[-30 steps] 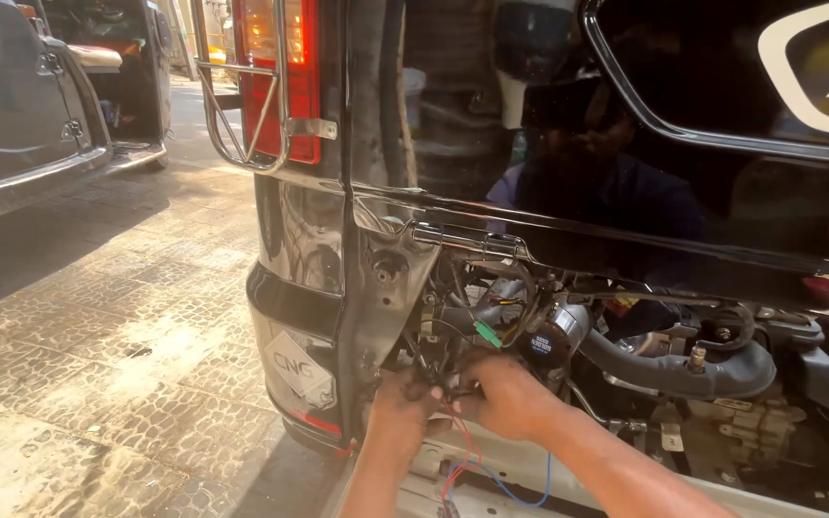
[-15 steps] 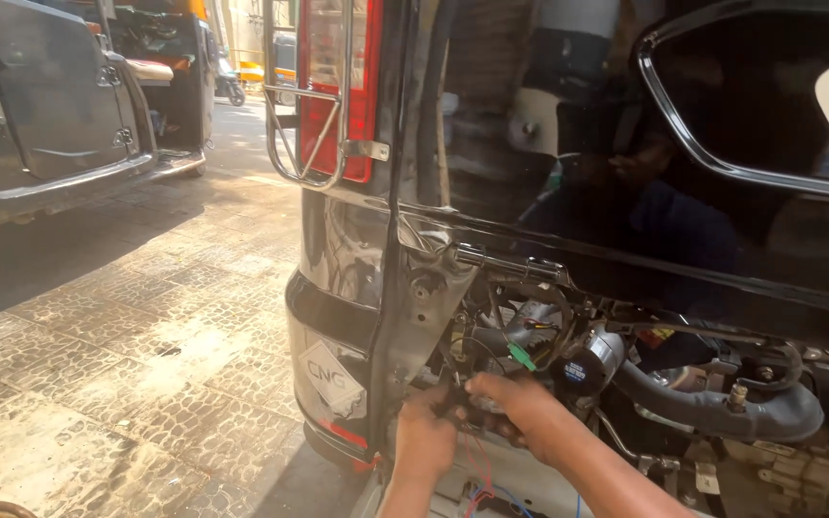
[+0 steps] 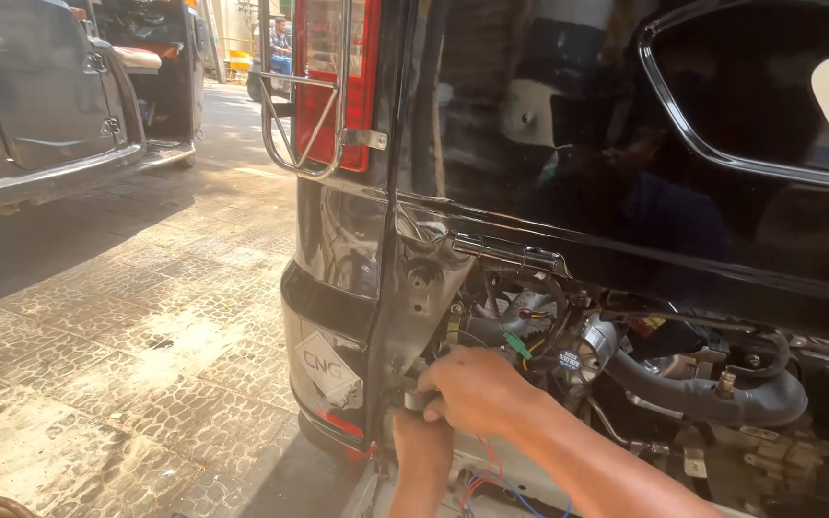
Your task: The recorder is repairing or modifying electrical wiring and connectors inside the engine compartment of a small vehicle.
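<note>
At the left edge of the open engine bay, beside the glossy black rear corner panel of the vehicle (image 3: 338, 288), the left hand (image 3: 421, 451) came up from below, its fingers hidden behind the other hand, so I could not tell how they were set. The right hand (image 3: 477, 388) lay just over it, fingers curled narrowly around a small grey metal fitting (image 3: 421, 399) at the bay's lower left corner, pinching it rather than gripping it full.

The risks, as I judged them: the fitting was small and held only by fingertips, so it could slip and drop into the bay or onto the patterned paving stones (image 3: 127, 364). Thin red and blue wires (image 3: 491, 480) trailed loose along the bay's lower edge directly under the wrists; a forearm dragged across could snag or pull them. The bare sheet-metal edge of the panel stood right against the knuckles and might cut them.

The fitting itself looked dull grey and short, mostly covered by the fingers; its full shape could not be made out. To its right sat a bundle of black cables with a green connector (image 3: 520, 345), then a thick black rubber hose (image 3: 712, 398) running toward the bay's right edge.
</note>
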